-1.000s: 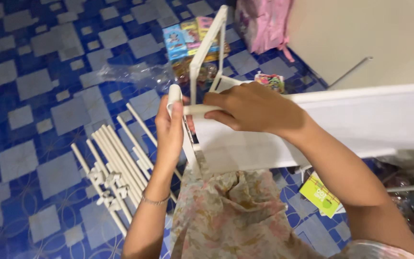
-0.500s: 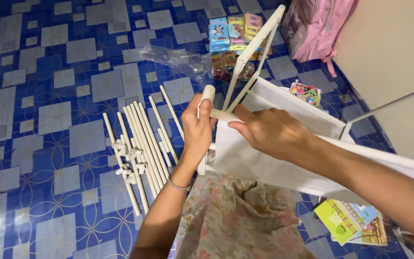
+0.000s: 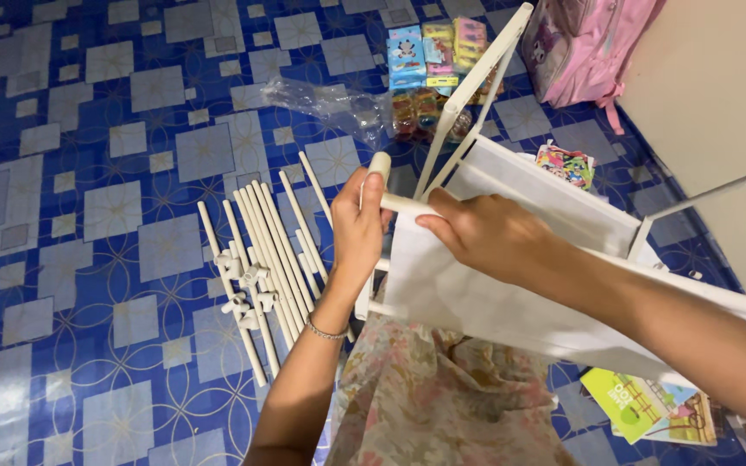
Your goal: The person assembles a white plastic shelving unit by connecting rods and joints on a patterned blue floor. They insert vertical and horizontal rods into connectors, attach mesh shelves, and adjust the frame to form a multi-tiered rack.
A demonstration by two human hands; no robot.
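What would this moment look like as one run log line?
left hand: grips white tube | right hand: on white fabric panel | loose white tubes: on blue tiled floor

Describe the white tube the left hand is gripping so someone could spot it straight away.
On the blue patterned tile floor, find the half-built white tube frame with white fabric shelf. The left hand grips its upright corner tube, standing, unlike the loose white tubes lying flat beside it.

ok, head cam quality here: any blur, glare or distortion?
Head view: sharp on both hands, left hand and right hand; soft glare on the plastic bag; even indoor light with faint shadows under the white tubes; slight wide-angle stretch at the edges.
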